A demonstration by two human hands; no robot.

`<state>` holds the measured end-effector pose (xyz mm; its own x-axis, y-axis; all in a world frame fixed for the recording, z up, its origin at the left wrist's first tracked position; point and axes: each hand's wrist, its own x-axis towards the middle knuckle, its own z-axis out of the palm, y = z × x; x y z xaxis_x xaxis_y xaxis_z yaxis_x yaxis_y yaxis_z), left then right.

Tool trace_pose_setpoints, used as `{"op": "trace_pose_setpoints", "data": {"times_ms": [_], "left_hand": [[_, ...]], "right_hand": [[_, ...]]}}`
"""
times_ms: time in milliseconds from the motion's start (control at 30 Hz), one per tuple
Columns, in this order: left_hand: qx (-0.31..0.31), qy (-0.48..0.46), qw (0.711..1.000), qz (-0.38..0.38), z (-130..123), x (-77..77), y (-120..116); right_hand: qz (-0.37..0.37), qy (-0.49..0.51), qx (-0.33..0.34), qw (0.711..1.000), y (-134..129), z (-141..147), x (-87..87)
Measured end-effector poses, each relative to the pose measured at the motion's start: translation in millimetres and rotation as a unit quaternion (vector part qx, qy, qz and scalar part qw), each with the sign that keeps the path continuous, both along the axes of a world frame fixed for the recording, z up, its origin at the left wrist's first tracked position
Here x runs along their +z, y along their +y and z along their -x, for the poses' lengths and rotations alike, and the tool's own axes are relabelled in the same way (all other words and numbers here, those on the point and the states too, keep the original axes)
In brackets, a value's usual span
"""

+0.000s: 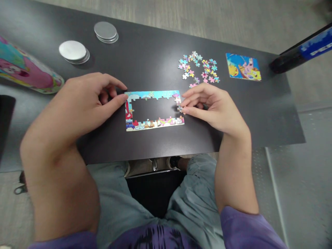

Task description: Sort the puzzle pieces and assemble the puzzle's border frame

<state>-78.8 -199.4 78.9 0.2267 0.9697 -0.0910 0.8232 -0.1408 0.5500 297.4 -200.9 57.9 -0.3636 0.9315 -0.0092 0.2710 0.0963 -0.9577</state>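
A jigsaw border (145, 125) lies on the dark table as a rectangle around a bare middle. Its top strip is light blue, and its bottom strip shows colourful cartoon feet. At the upper left corner is my left hand (88, 100), thumb tip on the edge, index finger apart from it and the other fingers curled. My right hand (211, 103) pinches a small puzzle piece (180, 109) at a gap in the border's right side. Fingertips partly hide that piece. Several loose puzzle pieces (204, 73) lie in a ring-shaped cluster beyond my right hand.
A cartoon picture card (243, 66) lies at the right, near a dark bottle with a blue label (316, 43). Two stacks of silvery discs (72, 51) (105, 30) sit at the back left. A colourful cartoon-printed container (28, 67) stands at the left.
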Motion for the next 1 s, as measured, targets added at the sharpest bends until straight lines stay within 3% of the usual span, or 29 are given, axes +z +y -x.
{"op": "trace_pose_setpoints", "data": {"times_ms": [700, 867, 1000], "left_hand": [[0.0, 0.02, 1.0, -0.005, 0.7, 1.8, -1.0], [-0.01, 0.033, 0.999, -0.002, 0.5, 3.0, -1.6], [-0.015, 0.041, 0.999, -0.018, 3.4, -0.7, 0.7]], "right_hand": [[-0.003, -0.088, 0.028, 0.996, 4.6, -2.4, 2.4], [-0.027, -0.094, 0.017, 0.995, 3.7, 2.1, 4.4], [-0.09, -0.079, 0.028, 0.992, 7.1, -1.3, -0.9]]}}
